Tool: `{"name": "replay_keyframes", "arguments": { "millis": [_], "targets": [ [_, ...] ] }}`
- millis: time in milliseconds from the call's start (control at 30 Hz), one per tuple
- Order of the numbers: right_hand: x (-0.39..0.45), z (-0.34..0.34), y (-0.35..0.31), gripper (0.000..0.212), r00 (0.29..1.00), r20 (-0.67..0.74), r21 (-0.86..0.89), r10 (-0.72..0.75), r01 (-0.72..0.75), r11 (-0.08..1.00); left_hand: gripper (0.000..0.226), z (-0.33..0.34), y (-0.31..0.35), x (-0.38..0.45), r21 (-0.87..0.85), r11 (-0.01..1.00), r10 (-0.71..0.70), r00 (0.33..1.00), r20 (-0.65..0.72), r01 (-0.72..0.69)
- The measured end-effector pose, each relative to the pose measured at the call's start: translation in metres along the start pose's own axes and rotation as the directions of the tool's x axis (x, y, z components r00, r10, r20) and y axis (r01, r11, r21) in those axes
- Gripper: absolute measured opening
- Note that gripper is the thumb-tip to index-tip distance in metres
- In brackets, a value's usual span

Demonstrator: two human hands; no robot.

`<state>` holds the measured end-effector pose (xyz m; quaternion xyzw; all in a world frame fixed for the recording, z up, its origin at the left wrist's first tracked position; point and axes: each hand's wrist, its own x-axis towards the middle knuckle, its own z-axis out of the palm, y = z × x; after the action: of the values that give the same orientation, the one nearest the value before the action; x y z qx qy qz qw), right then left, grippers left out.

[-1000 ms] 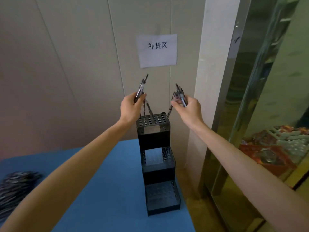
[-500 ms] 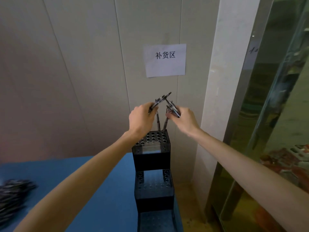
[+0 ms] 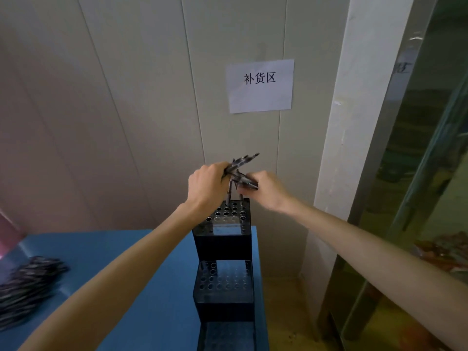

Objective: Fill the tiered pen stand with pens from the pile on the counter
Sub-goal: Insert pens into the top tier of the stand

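Black three-step stand [image 3: 222, 239], top holes mostly empty; left hand [image 3: 207, 184] and right hand [image 3: 266, 188], each gripping pens [image 3: 240, 160], now nearly touch; pile [image 3: 27, 282] at 8 o'clock.

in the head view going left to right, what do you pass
pile of pens on the blue counter → left hand gripping pens → right hand gripping pens, above the pen stand's top tier → white pillar → glass door
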<state>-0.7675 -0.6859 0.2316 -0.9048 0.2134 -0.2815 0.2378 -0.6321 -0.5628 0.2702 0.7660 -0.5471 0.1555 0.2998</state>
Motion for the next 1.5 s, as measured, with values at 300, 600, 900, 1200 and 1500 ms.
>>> {"name": "replay_keyframes", "arguments": {
  "millis": [300,600,900,1200,1500],
  "targets": [
    [-0.008,0.012,0.003,0.018,0.998,-0.05,-0.007,0.031,-0.031,0.999,0.025,0.011,-0.017,-0.01,-0.021,0.997,-0.071,0.997,0.014,0.071],
    [-0.013,0.021,0.004,0.017,0.988,-0.123,-0.045,0.088,-0.094,0.995,0.032,0.021,-0.024,-0.027,0.064,0.998,-0.025,0.999,0.031,0.023],
    [-0.025,0.018,-0.01,0.025,0.973,-0.228,0.148,0.022,0.012,0.989,0.031,0.003,-0.033,-0.038,-0.019,1.0,-0.01,1.0,-0.011,0.01],
    [-0.019,-0.009,-0.03,0.033,0.929,-0.275,0.518,0.25,-0.076,0.852,0.028,-0.023,-0.04,-0.03,-0.811,0.541,-0.08,0.974,0.213,0.222],
    [-0.001,-0.01,-0.049,0.025,0.907,-0.366,0.326,0.208,-0.084,0.942,0.026,-0.027,-0.044,-0.022,-0.852,0.52,-0.043,0.998,0.055,0.069]
  ]
}}
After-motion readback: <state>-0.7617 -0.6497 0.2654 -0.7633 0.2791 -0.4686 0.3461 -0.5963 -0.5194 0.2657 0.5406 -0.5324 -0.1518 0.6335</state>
